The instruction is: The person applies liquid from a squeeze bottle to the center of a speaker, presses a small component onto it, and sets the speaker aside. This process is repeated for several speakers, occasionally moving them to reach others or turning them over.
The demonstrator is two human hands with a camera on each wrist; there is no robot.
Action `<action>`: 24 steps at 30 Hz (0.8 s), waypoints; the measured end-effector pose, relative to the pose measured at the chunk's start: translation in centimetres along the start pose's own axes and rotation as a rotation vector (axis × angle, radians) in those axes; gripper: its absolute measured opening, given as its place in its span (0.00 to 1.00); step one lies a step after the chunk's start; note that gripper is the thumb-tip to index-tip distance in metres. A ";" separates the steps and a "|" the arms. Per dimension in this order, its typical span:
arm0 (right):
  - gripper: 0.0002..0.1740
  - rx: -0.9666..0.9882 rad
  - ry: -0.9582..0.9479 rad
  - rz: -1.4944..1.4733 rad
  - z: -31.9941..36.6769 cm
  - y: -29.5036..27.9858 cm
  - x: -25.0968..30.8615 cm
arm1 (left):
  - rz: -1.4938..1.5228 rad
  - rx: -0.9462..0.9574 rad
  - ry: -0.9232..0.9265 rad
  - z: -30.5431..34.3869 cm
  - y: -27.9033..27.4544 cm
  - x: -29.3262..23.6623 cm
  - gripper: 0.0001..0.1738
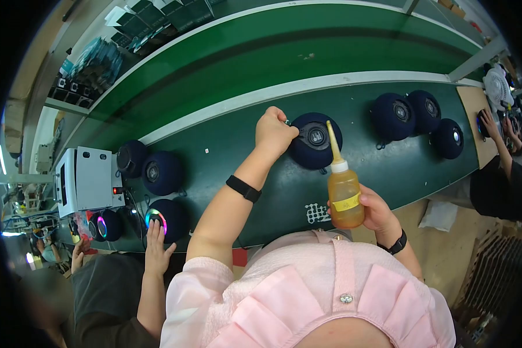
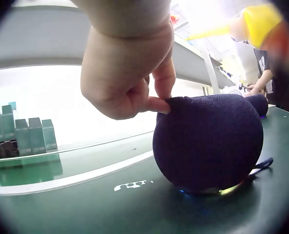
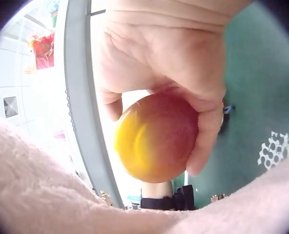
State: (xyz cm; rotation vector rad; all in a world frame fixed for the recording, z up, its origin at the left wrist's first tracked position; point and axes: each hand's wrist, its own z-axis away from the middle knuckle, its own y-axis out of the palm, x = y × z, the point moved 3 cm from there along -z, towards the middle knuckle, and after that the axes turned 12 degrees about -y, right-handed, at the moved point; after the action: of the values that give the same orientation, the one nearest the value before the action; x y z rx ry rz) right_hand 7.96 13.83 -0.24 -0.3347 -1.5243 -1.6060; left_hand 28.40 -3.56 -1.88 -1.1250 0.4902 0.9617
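Observation:
My left hand [image 1: 275,134] pinches the edge of a round, dark blue fabric-covered speaker [image 1: 303,152] on the green bench, with thumb and finger at its upper left. In the left wrist view, the fingertips [image 2: 160,104] meet the top of the speaker [image 2: 207,141], and coloured light glows beneath it. A yellowish squeeze bottle [image 1: 347,214] with a long tapered nozzle is gripped in my right hand [image 1: 378,211]. Its nozzle tip overlaps the speaker's right side in the head view. From the right wrist, fingers curl round the bottle's base [image 3: 156,139].
Several more speakers [image 1: 393,116] stand along the bench [image 1: 232,156] on both sides. A white perforated piece [image 1: 317,213] lies near the front edge. At left is a white machine [image 1: 86,180]; beside it another person's hand [image 1: 155,246] touches a lit speaker [image 1: 173,219]. Someone else works at far right.

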 end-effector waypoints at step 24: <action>0.26 -0.104 0.387 -0.093 -2.8 0.7 1.0 | 0.285 0.167 0.048 -0.1 0.0 1.1 0.19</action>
State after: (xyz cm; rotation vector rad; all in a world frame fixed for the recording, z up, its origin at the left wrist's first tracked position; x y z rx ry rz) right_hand 8.87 10.96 0.34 -0.0044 -1.1785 -1.7096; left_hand 29.04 -3.24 -2.77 -0.9439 0.7707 1.1194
